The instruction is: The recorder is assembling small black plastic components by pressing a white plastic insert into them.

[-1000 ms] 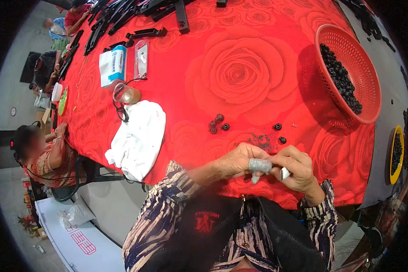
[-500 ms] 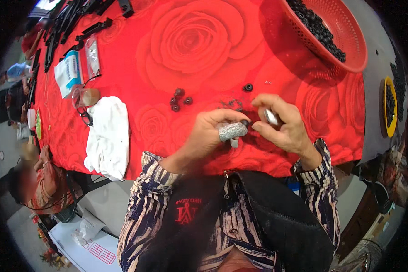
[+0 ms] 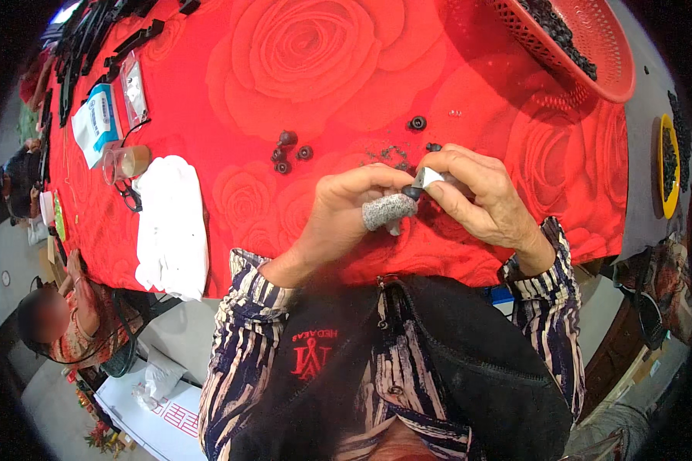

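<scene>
A small round black part (image 3: 412, 192) is pinched between the thumb and fingers of my left hand (image 3: 338, 201), which is closed. A grey speckled sleeve (image 3: 388, 211) covers one of its fingers. My right hand (image 3: 480, 196) is closed around a small shiny metal blade-like tool (image 3: 429, 178), its flat end against the top of the black part. The exact kind of tool is hidden by the fingers. Dark crumbs (image 3: 394, 156) lie on the red rose-patterned tablecloth (image 3: 300, 92) beyond my hands. Several similar black parts (image 3: 283, 155) sit left of them, and another black part (image 3: 417, 123) stands farther off.
A red basket (image 3: 619, 84) of black parts stands far right, with a yellow tray (image 3: 669, 201) beyond the table edge. At left lie a white cloth (image 3: 171, 230), glasses (image 3: 129, 197), a cup (image 3: 134, 161), a blue-white packet (image 3: 96, 123) and long black parts (image 3: 134, 42). Someone sits lower left.
My right hand has turned and brought the metal tool onto the black part in my left hand; before, the two were apart. The whole view has shifted slightly.
</scene>
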Available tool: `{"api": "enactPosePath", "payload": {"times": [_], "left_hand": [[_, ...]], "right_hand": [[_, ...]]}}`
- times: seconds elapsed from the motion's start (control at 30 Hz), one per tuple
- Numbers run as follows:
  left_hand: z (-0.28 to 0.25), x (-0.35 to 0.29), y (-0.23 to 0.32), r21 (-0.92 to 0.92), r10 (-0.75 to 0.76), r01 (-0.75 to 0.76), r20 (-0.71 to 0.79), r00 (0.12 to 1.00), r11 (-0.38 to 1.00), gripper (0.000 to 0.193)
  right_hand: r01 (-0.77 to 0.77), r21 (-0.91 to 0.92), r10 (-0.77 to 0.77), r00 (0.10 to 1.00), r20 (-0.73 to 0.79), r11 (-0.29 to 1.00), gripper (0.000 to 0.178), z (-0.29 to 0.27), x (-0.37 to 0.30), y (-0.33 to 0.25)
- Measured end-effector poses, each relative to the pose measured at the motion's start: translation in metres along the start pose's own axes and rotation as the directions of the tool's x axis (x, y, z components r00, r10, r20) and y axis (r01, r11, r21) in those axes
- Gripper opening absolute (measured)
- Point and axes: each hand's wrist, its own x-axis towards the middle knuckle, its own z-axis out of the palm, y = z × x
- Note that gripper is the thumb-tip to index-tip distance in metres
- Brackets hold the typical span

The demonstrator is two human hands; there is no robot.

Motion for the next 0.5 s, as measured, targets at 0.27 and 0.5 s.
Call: {"api": "enactPosePath", "payload": {"times": [0.27, 0.5], "left_hand": [[-0.0005, 0.0021, 0.0026, 0.007, -0.024, 0.024, 0.0, 1.0, 1.0, 0.02], [0.0009, 0.0019, 0.0056, 0.002, -0.075, 0.075, 0.008, 0.997, 0.997, 0.02]], "right_hand": [[0.042, 0.023, -0.042, 0.999, -0.017, 0.999, 0.015, 0.0035, 0.0004, 0.0052], [0.032, 0.015, -0.033, 0.998, 0.051, 0.999, 0.015, -0.0017, 0.0016, 0.0019]]}}
